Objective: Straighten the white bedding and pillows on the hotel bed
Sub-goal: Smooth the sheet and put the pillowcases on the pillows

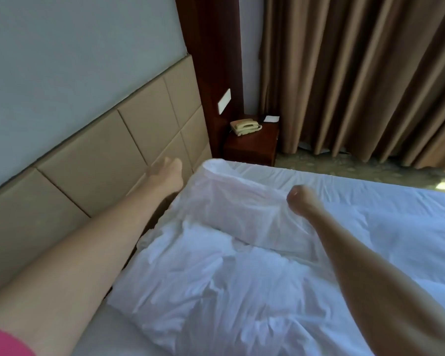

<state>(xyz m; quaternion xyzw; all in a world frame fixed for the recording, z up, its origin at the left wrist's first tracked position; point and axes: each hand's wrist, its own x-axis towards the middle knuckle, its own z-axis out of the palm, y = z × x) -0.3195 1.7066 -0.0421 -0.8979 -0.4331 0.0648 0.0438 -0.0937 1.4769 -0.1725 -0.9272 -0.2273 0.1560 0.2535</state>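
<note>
2 pillows lie on the bed (370,201) — the far pillow (242,199) pinched by right hand (299,199) fingers; near pillow (203,278) untouched; left hand (165,173) fingers blurred — cannot tell.

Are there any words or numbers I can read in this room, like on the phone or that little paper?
No words or numbers can be read here.
Phone: its buttons are too small and blurred to read.
Paper on the bedside table: looks blank; any print is too small to tell.
Wall switch: plain white, no marks show.
Bedding: plain white, no label shows.
</note>
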